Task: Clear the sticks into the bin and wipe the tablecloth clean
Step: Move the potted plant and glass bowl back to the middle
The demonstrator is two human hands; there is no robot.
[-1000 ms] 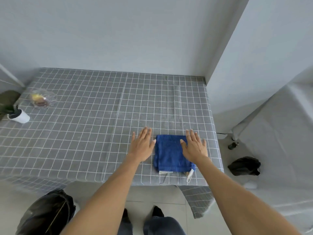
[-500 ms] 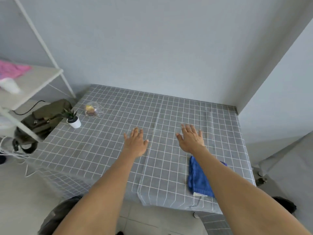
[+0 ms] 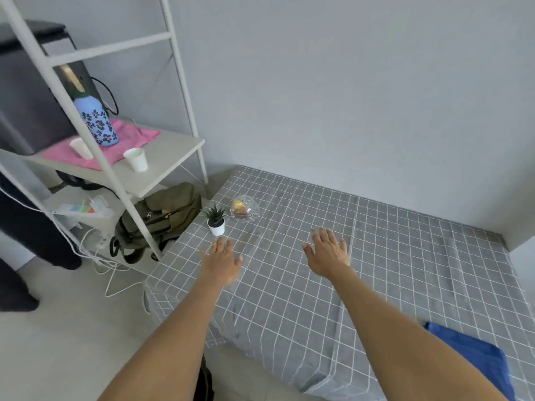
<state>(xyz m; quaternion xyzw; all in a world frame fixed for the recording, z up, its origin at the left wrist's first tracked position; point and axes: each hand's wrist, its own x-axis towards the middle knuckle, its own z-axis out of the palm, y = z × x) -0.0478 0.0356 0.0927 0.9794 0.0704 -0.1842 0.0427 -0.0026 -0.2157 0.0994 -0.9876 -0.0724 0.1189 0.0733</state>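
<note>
A grey tablecloth (image 3: 390, 270) with a white grid covers the table, lying fairly flat with a long crease running down its middle and its near edge hanging over the side. To the left stands a white metal shelf (image 3: 162, 157) carrying a pink cloth (image 3: 121, 143), a blue flowered bottle (image 3: 97, 123) and two white cups (image 3: 136, 159), with an olive backpack (image 3: 162, 218) slumped on the floor against its leg. A folded blue cloth (image 3: 474, 357) lies at the table's near right corner, partly behind the right forearm. At the far left corner a clear glass bowl (image 3: 244, 209) sits just beside a small potted plant (image 3: 215, 219). Both arms reach out over the cloth: the left hand (image 3: 221, 261) hovers near the plant, fingers spread and relaxed, gripping nothing; the right hand (image 3: 328, 254) is likewise flat and empty, well apart from the blue cloth.
</note>
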